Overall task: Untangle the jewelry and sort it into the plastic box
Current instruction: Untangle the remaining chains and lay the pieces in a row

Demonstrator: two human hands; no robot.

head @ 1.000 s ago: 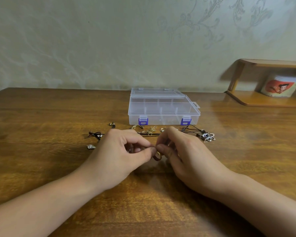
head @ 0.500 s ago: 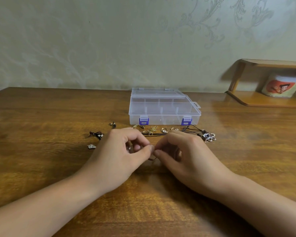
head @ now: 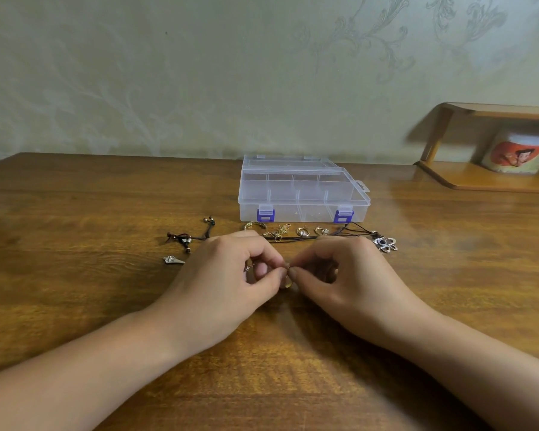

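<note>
A clear plastic box with purple latches stands shut on the wooden table, behind a row of jewelry. My left hand and my right hand meet in front of it, fingertips pinching a thin chain with a small gold ring hanging between them. Behind my hands lie a gold chain tangle, gold earrings and a black cord with a silver flower pendant. A dark beaded cord and a silver charm lie to the left.
The wooden table stretches out on both sides of my hands. A low wooden shelf at the back right holds a printed tin. A patterned wall runs along the table's far edge.
Both hands have shifted slightly while working the small piece between the fingertips; the gold ring hangs lower between them. The other jewelry and the box have not moved.
</note>
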